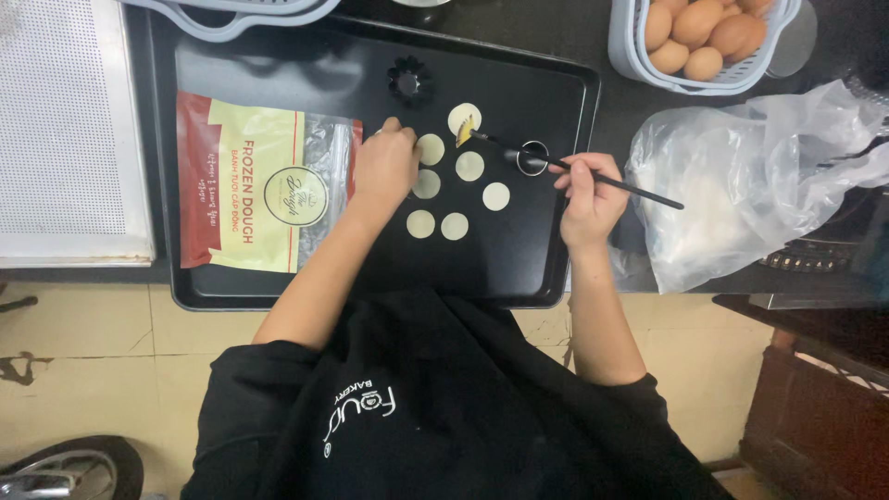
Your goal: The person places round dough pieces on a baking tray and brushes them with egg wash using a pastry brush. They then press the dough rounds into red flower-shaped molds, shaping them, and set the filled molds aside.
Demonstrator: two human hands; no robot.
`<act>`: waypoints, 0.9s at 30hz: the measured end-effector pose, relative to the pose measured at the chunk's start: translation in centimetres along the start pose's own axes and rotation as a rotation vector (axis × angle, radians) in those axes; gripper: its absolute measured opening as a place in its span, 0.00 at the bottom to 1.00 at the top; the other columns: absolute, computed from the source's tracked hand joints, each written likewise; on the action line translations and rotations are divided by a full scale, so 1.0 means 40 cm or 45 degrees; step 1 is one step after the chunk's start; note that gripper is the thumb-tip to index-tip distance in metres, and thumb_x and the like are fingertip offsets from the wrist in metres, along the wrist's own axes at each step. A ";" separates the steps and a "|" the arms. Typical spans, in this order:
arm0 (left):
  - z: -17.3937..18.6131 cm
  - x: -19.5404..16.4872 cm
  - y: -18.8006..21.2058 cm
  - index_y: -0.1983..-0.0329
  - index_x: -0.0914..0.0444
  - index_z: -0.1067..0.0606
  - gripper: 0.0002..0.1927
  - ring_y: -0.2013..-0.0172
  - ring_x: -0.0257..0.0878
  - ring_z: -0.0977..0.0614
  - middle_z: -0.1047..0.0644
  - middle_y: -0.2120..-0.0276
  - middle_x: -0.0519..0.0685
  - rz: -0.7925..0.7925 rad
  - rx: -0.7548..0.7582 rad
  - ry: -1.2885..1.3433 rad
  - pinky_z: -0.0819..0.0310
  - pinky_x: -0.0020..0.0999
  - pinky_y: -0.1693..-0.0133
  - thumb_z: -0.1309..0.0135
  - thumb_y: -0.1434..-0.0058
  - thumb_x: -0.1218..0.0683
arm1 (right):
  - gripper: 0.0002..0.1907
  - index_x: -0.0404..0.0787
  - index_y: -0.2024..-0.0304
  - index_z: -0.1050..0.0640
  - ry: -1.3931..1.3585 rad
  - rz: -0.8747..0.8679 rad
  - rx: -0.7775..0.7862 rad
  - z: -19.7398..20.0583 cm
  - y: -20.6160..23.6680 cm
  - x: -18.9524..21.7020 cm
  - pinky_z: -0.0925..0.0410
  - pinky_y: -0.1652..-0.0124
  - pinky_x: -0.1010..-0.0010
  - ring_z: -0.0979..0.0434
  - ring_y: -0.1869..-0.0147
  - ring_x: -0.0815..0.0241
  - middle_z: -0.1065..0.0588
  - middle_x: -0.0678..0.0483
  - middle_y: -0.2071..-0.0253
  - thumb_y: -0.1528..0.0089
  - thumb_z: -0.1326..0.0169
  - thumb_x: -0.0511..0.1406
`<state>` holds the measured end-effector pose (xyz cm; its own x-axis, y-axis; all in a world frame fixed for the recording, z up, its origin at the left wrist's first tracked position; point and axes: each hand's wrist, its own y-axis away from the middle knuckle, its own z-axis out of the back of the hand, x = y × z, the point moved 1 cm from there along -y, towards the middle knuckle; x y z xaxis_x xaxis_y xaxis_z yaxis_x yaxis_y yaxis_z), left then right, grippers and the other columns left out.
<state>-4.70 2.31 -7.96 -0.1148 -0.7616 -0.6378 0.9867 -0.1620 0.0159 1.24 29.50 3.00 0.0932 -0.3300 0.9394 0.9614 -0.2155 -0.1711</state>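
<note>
Over a black baking tray (231, 278), our right hand (589, 196) pinches a thin black pastry brush (593, 176), its yellow-wet tip on the top dough round (464, 118). Our left hand (384, 167) rests w/ fingers curled on another round (431, 148). Pale rounds sit mid-tray, dough bag (264, 194) at left, basket of eggs (704, 42) beyond.

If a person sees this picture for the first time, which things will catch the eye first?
First, the pale round dough discs clustered in the middle of the black metal baking tray. The right hand holds a thin black brush whose tip meets the top disc, while the left hand rests on the discs at the cluster's left. A red and cream dough bag lies on the tray's left part, and brown eggs fill a grey basket at the upper right.
</note>
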 end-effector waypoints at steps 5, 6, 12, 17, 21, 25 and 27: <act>-0.030 -0.022 -0.007 0.68 0.66 0.25 0.04 0.65 0.57 0.18 0.24 0.61 0.59 0.095 0.065 -0.122 0.22 0.47 0.65 0.44 0.48 0.62 | 0.09 0.32 0.57 0.26 -0.098 -0.019 -0.042 0.028 0.006 -0.032 0.36 0.66 0.80 0.24 0.66 0.67 0.21 0.46 0.63 0.27 0.51 0.34; -0.023 -0.024 -0.006 0.68 0.66 0.25 0.04 0.66 0.56 0.18 0.25 0.62 0.58 0.031 -0.001 -0.092 0.22 0.47 0.66 0.43 0.45 0.61 | 0.09 0.32 0.56 0.26 -0.105 -0.023 -0.046 0.031 0.008 -0.036 0.36 0.66 0.80 0.24 0.66 0.67 0.20 0.46 0.63 0.27 0.51 0.34; 0.047 -0.021 0.012 0.62 0.63 0.24 0.08 0.66 0.43 0.19 0.28 0.64 0.50 -0.636 -0.150 -0.406 0.23 0.37 0.68 0.42 0.45 0.60 | 0.09 0.33 0.56 0.26 -0.136 -0.044 -0.100 0.037 0.018 -0.045 0.34 0.66 0.79 0.23 0.66 0.66 0.20 0.45 0.62 0.27 0.52 0.35; 0.069 -0.013 0.009 0.69 0.61 0.23 0.04 0.66 0.44 0.19 0.27 0.65 0.48 -0.643 0.061 -0.343 0.24 0.40 0.70 0.41 0.48 0.59 | 0.10 0.32 0.55 0.26 -0.135 -0.051 0.014 0.022 0.019 -0.045 0.33 0.65 0.79 0.22 0.64 0.66 0.20 0.45 0.61 0.27 0.52 0.35; 0.068 -0.011 -0.017 0.69 0.62 0.22 0.04 0.67 0.52 0.19 0.24 0.66 0.52 -0.155 -0.074 0.031 0.25 0.46 0.66 0.39 0.43 0.57 | 0.09 0.32 0.55 0.25 -0.183 -0.153 0.105 -0.033 0.001 -0.049 0.33 0.65 0.79 0.23 0.64 0.67 0.19 0.46 0.61 0.28 0.51 0.34; 0.063 -0.011 -0.039 0.72 0.62 0.22 0.06 0.68 0.54 0.19 0.23 0.67 0.53 -0.041 -0.038 0.057 0.25 0.48 0.65 0.36 0.47 0.56 | 0.08 0.31 0.54 0.25 -0.023 -0.085 0.311 -0.081 -0.002 -0.034 0.31 0.61 0.78 0.24 0.62 0.68 0.21 0.49 0.58 0.28 0.50 0.32; 0.061 -0.010 -0.036 0.73 0.62 0.22 0.06 0.68 0.54 0.19 0.23 0.67 0.53 -0.011 -0.028 0.072 0.25 0.48 0.65 0.35 0.48 0.56 | 0.08 0.32 0.55 0.24 0.098 -0.050 0.287 -0.067 0.000 -0.016 0.30 0.61 0.78 0.24 0.63 0.68 0.20 0.50 0.61 0.28 0.50 0.32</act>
<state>-6.36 1.30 -5.85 -0.1170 -0.7234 -0.6804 0.9881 -0.1537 -0.0065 0.48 27.25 1.61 0.0433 -0.3965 0.9170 0.9982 -0.0218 -0.0565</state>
